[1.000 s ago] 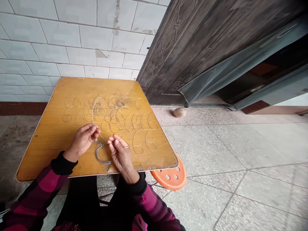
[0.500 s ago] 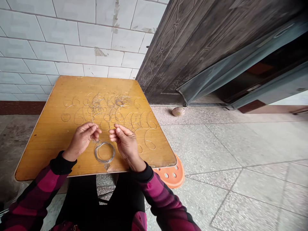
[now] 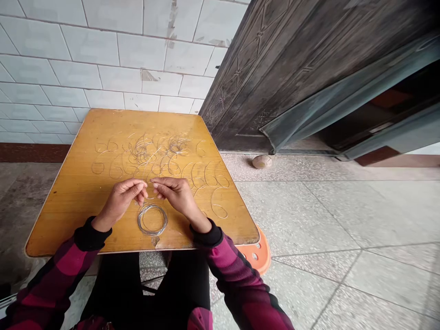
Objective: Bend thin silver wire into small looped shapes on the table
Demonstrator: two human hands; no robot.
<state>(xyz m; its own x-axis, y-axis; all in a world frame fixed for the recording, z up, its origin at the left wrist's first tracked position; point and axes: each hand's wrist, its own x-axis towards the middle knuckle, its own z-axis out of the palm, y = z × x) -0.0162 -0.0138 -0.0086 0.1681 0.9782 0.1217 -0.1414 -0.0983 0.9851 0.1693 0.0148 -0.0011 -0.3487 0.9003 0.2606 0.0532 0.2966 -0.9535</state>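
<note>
My left hand [image 3: 123, 200] is closed in a pinch just above the table, thumb against forefinger, on a thin piece of wire that barely shows. My right hand [image 3: 176, 194] pinches toward it from the other side, fingertips only a small gap from the left ones, also at the wire. Most of this wire is hidden by the fingers. Below and between both hands lies a round coil of silvery wire [image 3: 140, 222] on the wooden table [image 3: 68, 211]. Beyond the fingers, many loose curled wire pieces [image 3: 177, 145] are spread over the tabletop, some overlapping in a tangle.
A white tiled wall [image 3: 92, 78] borders the table's far edge. To the right are a dark carved door [image 3: 247, 101], a grey curtain [image 3: 295, 119] and a roundish object [image 3: 262, 161] on the tiled floor. An orange stool [image 3: 263, 256] pokes out beneath the table's right corner.
My right hand has come left and its fingertips are now close to those of my left hand. The wire that stood up from my left fingers no longer shows. The view has shifted slightly.
</note>
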